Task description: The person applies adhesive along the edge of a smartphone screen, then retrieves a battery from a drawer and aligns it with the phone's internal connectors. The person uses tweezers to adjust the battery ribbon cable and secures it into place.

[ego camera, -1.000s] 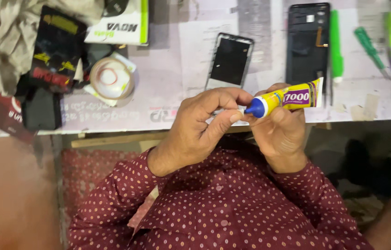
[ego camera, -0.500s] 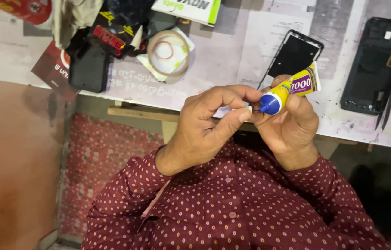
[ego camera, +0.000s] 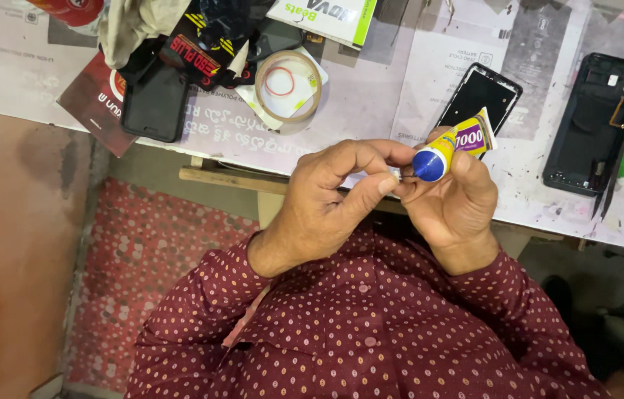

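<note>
The paper-covered workbench lay past your maroon dotted shirt. Nearest, your two hands met at chest height: your right hand clamped the small yellow glue tube with blue cap, cap toward you, while your left hand pinched something at its tip. Beyond lay a black phone frame.

Maroon long-sleeved shirt, small pale dots (buttoned front), cuffs at wrists.
</note>
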